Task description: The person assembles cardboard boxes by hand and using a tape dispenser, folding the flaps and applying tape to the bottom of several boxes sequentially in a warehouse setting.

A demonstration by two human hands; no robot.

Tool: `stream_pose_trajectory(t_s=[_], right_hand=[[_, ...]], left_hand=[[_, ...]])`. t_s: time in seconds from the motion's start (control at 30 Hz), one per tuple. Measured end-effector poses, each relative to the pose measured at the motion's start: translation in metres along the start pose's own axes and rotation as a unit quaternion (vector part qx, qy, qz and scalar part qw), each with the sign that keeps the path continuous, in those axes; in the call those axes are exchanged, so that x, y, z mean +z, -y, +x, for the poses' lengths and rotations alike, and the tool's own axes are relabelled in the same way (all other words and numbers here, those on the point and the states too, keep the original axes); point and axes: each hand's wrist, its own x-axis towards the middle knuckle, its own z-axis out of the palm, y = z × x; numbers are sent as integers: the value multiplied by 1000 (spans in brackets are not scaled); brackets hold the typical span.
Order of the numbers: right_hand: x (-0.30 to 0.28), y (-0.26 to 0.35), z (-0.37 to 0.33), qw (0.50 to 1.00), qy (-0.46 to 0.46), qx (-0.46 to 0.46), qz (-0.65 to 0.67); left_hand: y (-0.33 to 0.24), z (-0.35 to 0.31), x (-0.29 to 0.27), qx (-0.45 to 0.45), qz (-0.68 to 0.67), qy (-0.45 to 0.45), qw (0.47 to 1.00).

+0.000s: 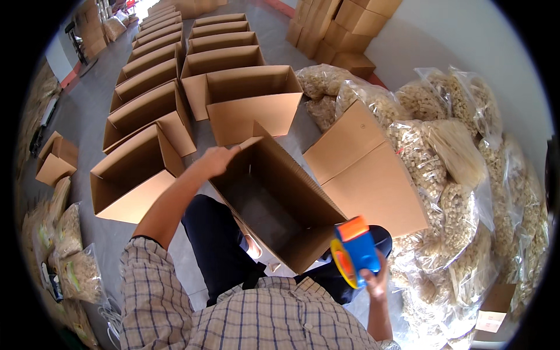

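Between knees: open brown carton (274, 204), left hand (214, 160) pinching flap; right hand (373, 280) clutching blue-orange tape dispenser (354, 252).

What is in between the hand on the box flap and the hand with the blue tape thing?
In the head view, the open cardboard box lies between the left hand on its flap and the right hand holding the blue and orange tape dispenser. Its inside looks empty.

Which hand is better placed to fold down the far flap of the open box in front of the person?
Left, probably. The left hand already grips the far flap of the open cardboard box, while the right hand is occupied holding the blue-and-orange tape dispenser near the body.
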Motion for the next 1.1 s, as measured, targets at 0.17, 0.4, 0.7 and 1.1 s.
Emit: stream_pose_trajectory(t_s=[0.17,0.4,0.7,1.1], right_hand=[[69,-34,47,992,69,-11,-103],[125,-91,81,978,106,-21,-181],[105,17,173,984,-67,-130,102],[145,-87,74,989,55,109,89]], left_hand=[[-31,-15,33,41,131,-36,990],[21,-44,-6,190,-111,229,948],[5,18,29,110,-40,-2,993],[27,28,104,-179,-499,-172,830]])
